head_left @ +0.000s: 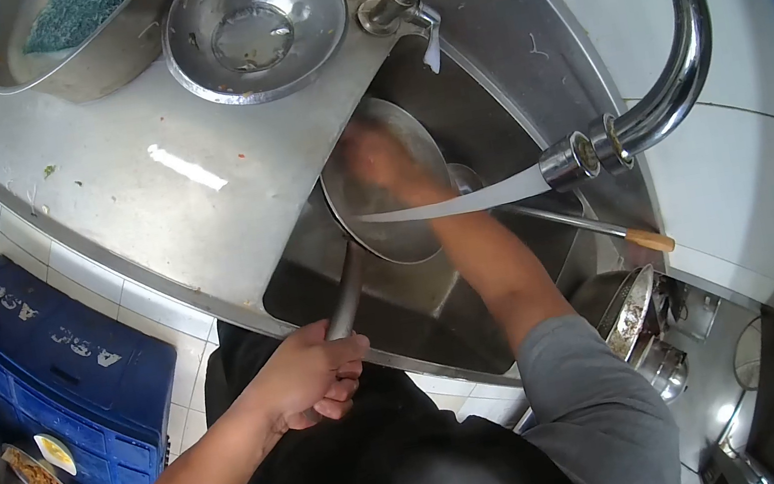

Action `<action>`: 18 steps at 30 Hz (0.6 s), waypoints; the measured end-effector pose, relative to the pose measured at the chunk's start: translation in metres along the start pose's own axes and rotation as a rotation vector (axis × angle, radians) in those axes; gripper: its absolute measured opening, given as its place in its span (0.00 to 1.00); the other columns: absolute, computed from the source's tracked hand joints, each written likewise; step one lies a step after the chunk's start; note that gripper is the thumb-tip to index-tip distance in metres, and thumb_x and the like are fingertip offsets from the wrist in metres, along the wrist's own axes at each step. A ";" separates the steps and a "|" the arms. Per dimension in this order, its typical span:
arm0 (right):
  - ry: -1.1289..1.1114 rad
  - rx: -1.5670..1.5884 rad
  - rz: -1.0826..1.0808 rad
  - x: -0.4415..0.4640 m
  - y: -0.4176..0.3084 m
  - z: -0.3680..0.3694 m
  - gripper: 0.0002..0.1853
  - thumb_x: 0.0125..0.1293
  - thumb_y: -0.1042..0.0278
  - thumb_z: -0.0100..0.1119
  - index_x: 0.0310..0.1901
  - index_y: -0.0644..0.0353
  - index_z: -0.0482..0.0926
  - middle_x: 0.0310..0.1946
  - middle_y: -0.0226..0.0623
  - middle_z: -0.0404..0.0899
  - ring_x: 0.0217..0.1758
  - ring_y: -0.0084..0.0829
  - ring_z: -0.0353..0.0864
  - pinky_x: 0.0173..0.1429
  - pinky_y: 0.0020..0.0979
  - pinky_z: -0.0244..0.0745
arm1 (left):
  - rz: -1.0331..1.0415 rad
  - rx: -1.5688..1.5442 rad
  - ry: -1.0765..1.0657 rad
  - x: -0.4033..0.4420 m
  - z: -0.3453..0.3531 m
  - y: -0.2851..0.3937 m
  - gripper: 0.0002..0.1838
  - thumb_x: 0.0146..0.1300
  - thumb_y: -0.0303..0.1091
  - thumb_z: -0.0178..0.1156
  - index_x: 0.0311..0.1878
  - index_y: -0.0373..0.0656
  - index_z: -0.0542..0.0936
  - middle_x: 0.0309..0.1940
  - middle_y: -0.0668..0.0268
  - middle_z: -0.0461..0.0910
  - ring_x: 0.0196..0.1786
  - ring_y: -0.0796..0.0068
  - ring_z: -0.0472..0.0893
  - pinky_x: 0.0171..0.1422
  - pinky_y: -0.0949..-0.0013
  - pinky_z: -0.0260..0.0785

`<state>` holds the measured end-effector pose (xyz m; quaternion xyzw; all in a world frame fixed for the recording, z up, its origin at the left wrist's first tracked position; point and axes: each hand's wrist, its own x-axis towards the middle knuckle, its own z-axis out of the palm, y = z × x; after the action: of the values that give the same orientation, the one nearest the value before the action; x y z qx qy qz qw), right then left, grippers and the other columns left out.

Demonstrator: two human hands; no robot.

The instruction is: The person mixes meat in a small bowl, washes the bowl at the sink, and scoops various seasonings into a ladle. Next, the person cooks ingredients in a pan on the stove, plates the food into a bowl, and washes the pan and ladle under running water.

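My left hand (312, 375) is wrapped around the grey handle (347, 294) of a round metal pan (410, 132) tilted in the sink (420, 323). My right hand (373, 155) is inside the pan, near its far left side. Motion smears its fingers, so I cannot see whether they hold anything. A stream of water (472, 200) runs from the curved faucet (691, 21) across my right forearm into the pan. Beside the pan, a long-handled utensil with a wooden grip (650, 240) leans over the sink's right edge; its round metal end is partly hidden.
A metal bowl (311, 16) and a larger basin (103, 79) with a green scouring pad (79, 12) stand on the steel counter (151, 219). Blue crates (72, 363) stand on the floor at left. Metal pots (666, 370) sit low at right.
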<state>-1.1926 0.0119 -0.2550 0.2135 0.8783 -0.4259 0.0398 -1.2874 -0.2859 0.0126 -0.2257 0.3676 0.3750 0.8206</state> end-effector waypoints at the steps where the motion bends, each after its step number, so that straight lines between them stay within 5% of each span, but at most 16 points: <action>1: 0.020 -0.209 -0.011 0.001 -0.001 -0.018 0.15 0.59 0.67 0.62 0.47 0.61 0.76 0.36 0.49 0.78 0.46 0.41 0.80 0.54 0.42 0.73 | -0.002 0.001 0.003 -0.001 0.002 0.000 0.12 0.71 0.33 0.56 0.34 0.47 0.62 0.20 0.73 0.57 0.17 0.86 0.56 0.14 0.78 0.44; 2: -0.044 -0.746 -0.120 -0.010 -0.032 -0.058 0.15 0.58 0.67 0.62 0.47 0.62 0.77 0.37 0.51 0.79 0.46 0.44 0.81 0.56 0.44 0.73 | 0.011 0.020 0.014 -0.003 0.003 0.003 0.12 0.71 0.33 0.55 0.34 0.47 0.62 0.20 0.73 0.58 0.16 0.86 0.56 0.14 0.79 0.44; 5: -0.328 -0.811 0.183 -0.066 -0.045 -0.069 0.15 0.53 0.71 0.60 0.44 0.61 0.78 0.38 0.53 0.81 0.46 0.49 0.80 0.57 0.50 0.70 | 0.030 -0.016 -0.036 -0.001 -0.004 -0.002 0.11 0.72 0.32 0.55 0.34 0.47 0.63 0.20 0.73 0.58 0.16 0.86 0.56 0.14 0.79 0.44; 8: -0.709 -0.270 0.268 -0.102 -0.079 -0.055 0.17 0.51 0.68 0.60 0.45 0.60 0.79 0.43 0.45 0.82 0.48 0.41 0.81 0.57 0.41 0.72 | 0.046 -0.098 -0.112 0.000 -0.008 -0.002 0.11 0.72 0.32 0.54 0.34 0.47 0.63 0.20 0.73 0.58 0.16 0.86 0.56 0.14 0.79 0.44; 10: -0.648 0.113 0.140 -0.074 -0.097 -0.028 0.14 0.55 0.66 0.57 0.44 0.59 0.78 0.42 0.42 0.80 0.45 0.38 0.78 0.49 0.40 0.73 | 0.039 -0.110 -0.122 0.000 -0.007 -0.001 0.12 0.72 0.31 0.54 0.33 0.46 0.63 0.20 0.73 0.58 0.16 0.86 0.56 0.14 0.79 0.44; 12: -0.308 0.739 0.072 -0.037 -0.063 0.009 0.11 0.55 0.68 0.57 0.41 0.62 0.75 0.36 0.44 0.77 0.39 0.38 0.75 0.44 0.39 0.72 | 0.018 -0.076 -0.065 -0.001 -0.004 0.000 0.12 0.72 0.31 0.54 0.33 0.47 0.62 0.20 0.73 0.58 0.16 0.86 0.56 0.15 0.78 0.43; 14: 0.011 0.113 0.115 0.015 -0.062 0.005 0.13 0.57 0.70 0.55 0.44 0.63 0.74 0.36 0.49 0.78 0.40 0.44 0.78 0.45 0.42 0.73 | 0.017 -0.035 -0.042 -0.001 -0.003 0.001 0.12 0.71 0.31 0.55 0.34 0.47 0.62 0.20 0.74 0.58 0.16 0.86 0.56 0.15 0.78 0.43; 16: 0.137 -0.117 0.158 0.018 -0.011 -0.003 0.13 0.58 0.71 0.55 0.45 0.63 0.74 0.39 0.52 0.79 0.44 0.53 0.80 0.48 0.46 0.74 | 0.000 0.011 -0.021 -0.001 -0.001 -0.003 0.12 0.71 0.31 0.55 0.34 0.48 0.61 0.20 0.74 0.57 0.16 0.86 0.56 0.15 0.78 0.42; 18: 0.006 -0.379 0.270 -0.030 0.006 -0.026 0.14 0.58 0.71 0.57 0.46 0.62 0.75 0.43 0.52 0.81 0.50 0.57 0.79 0.54 0.49 0.74 | 0.041 0.018 -0.030 0.002 0.000 -0.008 0.13 0.71 0.31 0.55 0.35 0.48 0.60 0.20 0.74 0.57 0.17 0.87 0.55 0.16 0.78 0.41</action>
<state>-1.1602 0.0252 -0.2359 0.3191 0.9061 -0.2436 0.1333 -1.2806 -0.2902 0.0115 -0.2053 0.3631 0.3918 0.8200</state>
